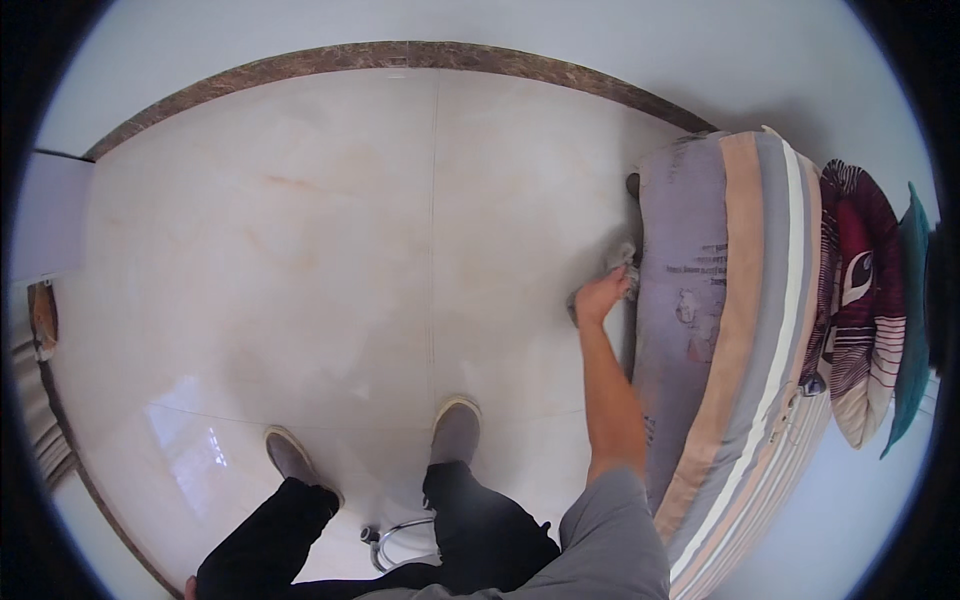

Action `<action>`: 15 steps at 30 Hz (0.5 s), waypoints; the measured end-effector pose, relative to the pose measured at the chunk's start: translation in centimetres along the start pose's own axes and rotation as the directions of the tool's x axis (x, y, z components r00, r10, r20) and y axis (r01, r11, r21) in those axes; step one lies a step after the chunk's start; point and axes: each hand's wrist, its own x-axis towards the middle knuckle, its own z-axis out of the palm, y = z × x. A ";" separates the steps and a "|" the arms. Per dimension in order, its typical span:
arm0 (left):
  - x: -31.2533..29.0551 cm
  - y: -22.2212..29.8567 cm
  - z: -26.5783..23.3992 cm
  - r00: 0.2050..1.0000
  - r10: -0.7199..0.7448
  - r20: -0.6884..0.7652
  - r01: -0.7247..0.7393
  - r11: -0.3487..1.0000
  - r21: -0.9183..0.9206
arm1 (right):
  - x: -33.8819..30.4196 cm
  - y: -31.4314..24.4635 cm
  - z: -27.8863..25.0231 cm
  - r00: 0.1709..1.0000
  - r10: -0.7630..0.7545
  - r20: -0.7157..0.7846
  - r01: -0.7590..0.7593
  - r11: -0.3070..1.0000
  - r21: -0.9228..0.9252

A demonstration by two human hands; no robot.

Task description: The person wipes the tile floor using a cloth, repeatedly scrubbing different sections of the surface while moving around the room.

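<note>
**Grey cloth (622, 254) in right hand (600, 294), low beside striped cover (738, 240)**

Grips cloth with bare right hand, fingers curled and closed around bunched folds; too small to tell single fingertips. Reaches in from lower edge, right of centre, out of grey sleeve (612, 515). Holds cloth just beside lower edge of cover, near glossy cream floor (300, 250); cannot tell if touching floor or cover. Also shows a darker bit left of wrist.

Left hand (190, 587): only a sliver at lower left edge, beside black trousers (265, 545). Cannot tell if fingers spread or pressed together.

On cover: lilac-grey panel nearest the cloth, then tan, grey and white stripes. Along far right: dark red patterned cushion (858, 270), teal cushion (908, 330) behind.

On floor: left shoe (290, 456) and right shoe (457, 430), both grey, set apart. Between legs: curved metal tube (385, 545). Along far wall: brown baseboard (410, 55). At left edge: pale lilac furniture piece (55, 215), partly cut off.
</note>
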 end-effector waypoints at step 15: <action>-0.3 -1.6 0.3 0.999 -0.039 0.038 0.041 0.998 -0.054 | -7.2 4.7 3.5 0.984 -0.160 -0.074 0.175 0.927 0.330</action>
